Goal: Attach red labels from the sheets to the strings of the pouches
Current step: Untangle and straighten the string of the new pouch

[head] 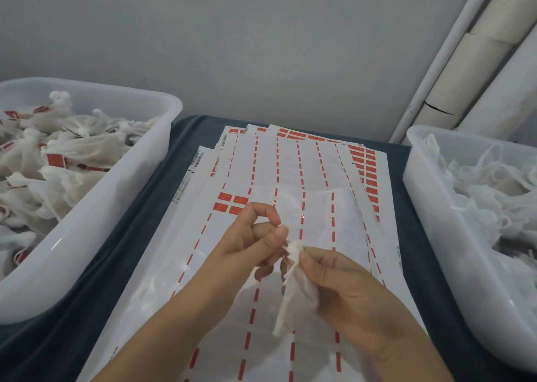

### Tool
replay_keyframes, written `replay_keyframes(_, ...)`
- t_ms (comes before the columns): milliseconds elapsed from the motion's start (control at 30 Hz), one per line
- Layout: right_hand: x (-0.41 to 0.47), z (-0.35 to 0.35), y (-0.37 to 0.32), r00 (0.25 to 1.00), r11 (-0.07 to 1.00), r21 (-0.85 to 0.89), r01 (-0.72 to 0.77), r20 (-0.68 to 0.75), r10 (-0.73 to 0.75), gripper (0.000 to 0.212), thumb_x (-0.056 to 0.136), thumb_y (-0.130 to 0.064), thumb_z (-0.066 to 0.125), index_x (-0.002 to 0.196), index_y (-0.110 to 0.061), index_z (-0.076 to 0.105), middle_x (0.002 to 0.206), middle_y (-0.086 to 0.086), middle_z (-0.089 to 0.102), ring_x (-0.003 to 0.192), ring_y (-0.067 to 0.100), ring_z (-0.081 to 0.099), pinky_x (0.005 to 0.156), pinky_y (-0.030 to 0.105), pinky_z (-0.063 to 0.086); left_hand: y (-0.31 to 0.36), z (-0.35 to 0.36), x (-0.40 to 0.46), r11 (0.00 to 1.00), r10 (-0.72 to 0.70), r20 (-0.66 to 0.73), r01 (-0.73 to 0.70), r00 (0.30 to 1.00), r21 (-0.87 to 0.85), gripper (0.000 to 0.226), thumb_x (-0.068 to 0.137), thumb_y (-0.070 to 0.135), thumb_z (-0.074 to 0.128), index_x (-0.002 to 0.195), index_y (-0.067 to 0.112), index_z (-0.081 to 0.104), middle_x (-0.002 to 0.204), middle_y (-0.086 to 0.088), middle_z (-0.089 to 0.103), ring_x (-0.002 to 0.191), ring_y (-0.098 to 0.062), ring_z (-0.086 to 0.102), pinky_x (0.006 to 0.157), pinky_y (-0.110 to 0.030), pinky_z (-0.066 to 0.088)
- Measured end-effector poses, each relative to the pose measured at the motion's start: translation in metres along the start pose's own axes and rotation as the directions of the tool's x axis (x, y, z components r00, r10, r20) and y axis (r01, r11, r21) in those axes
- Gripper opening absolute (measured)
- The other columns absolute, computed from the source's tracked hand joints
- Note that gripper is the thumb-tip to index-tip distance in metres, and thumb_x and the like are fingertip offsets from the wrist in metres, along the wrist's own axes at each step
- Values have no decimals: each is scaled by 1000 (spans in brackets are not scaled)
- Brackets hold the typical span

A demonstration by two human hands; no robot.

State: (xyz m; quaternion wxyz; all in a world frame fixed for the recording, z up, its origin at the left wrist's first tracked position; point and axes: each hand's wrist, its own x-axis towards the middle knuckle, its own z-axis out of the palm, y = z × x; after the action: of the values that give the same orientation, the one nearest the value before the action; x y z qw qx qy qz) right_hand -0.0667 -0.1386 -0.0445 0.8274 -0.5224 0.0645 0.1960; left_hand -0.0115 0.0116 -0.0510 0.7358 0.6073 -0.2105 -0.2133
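Low centre of frame, right hand (343, 288) has a grip on a white pouch (293, 297), neck up, while left hand (258, 236) pinches its string (286, 246) above the label sheets (290, 178). Labelled pouches fill the left bin (87, 222); unlabelled wait in the right bin (436, 236).

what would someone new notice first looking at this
Probably the two hands at centre: the right hand holds a white pouch while the left hand pinches at its top. Under them lie label sheets, mostly peeled, with a few red labels left. The left tub holds labelled pouches; the right tub holds unlabelled ones.
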Motion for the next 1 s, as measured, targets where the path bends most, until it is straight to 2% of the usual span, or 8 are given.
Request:
replay_keyframes(133,1,0,-2,998,983,171,70,-19,-68,29,82,-23,52,88,-6,76,82,7,71,72,14,68,66,22,53,-1,-1,-1,997,-49,73,53,996,-61,21,83,26,61,100,22,51,75,5,59,62,-7,51,54,-17,42)
replay_keyframes(300,5,-5,1,954,986,-37,162,-247,-166,36,77,-34,57,96,-6,71,105,12,70,99,24,67,88,34,54,-5,0,1,992,25,-183,-2,983,127,38,69,52,63,104,46,51,96,12,57,71,-5,57,73,-22,47)
replay_keyframes(367,5,-4,3,921,966,-222,130,-334,-201,36,73,-42,56,93,-18,74,96,-1,73,95,17,67,84,30,54,-5,0,1,900,250,-246,-131,937,416,31,71,64,60,90,39,53,90,16,56,76,-4,56,66,-12,47)
replay_keyframes(433,6,-1,6,898,925,-368,94,-370,-239,41,70,-49,53,93,-21,72,89,-7,71,92,17,66,83,28,54,-9,3,-1,735,360,-135,-192,923,650,30,76,68,49,78,38,50,82,17,56,78,-2,53,62,-8,43)
replay_keyframes(567,7,3,9,892,881,-463,94,-354,-281,40,68,-54,50,83,-25,72,86,-8,71,93,14,64,88,28,48,-21,7,0,565,403,13,-260,915,783,25,85,61,37,79,39,46,72,27,47,83,2,49,68,-5,39)
replay_keyframes(733,7,3,10,903,894,-425,142,-314,-293,37,67,-57,54,87,-31,72,94,-5,70,102,19,60,102,45,43,-16,3,1,693,411,-25,-294,911,658,12,86,51,45,77,45,52,82,22,61,81,1,55,65,-12,46)
replay_keyframes(900,8,2,10,910,911,-375,170,-294,-291,35,69,-53,56,90,-29,72,96,-3,70,99,18,62,92,35,48,-12,5,0,884,246,-110,-176,963,433,19,84,48,48,75,42,64,74,21,63,73,2,59,62,-7,44)
replay_keyframes(1000,9,1,11,902,903,-397,164,-311,-300,37,72,-50,54,93,-25,71,97,-3,70,100,19,62,91,35,48,-13,3,1,881,228,-89,-166,969,444,16,83,49,49,80,40,62,75,20,64,71,1,59,62,-10,47)
